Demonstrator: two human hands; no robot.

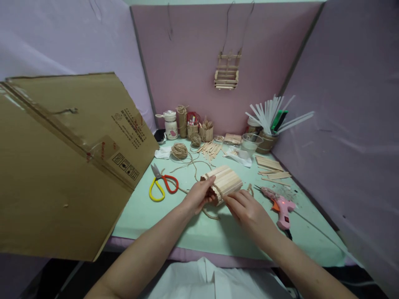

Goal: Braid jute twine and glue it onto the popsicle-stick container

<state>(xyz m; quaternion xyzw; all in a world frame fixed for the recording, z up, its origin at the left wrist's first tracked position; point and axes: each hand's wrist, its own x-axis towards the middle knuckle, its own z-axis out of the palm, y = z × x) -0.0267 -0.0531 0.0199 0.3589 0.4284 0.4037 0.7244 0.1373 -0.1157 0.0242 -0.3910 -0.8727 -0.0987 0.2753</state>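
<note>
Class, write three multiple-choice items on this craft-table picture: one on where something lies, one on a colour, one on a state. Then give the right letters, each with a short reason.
1. Where do the scissors lie?
A. on the table, left of the hands
B. in the cup
C. on the glue gun

2. What colour is the glue gun?
A. blue
B. pink
C. black

3. How is the stick holder held?
A. it lies untouched
B. by one hand only
C. by both hands

Answers:
1 A: the scissors rest on the green table, just left of the left hand.
2 B: its body is pink, with an orange trigger.
3 C: the left hand grips its left end and the right hand touches its near edge, where twine hangs.
</note>
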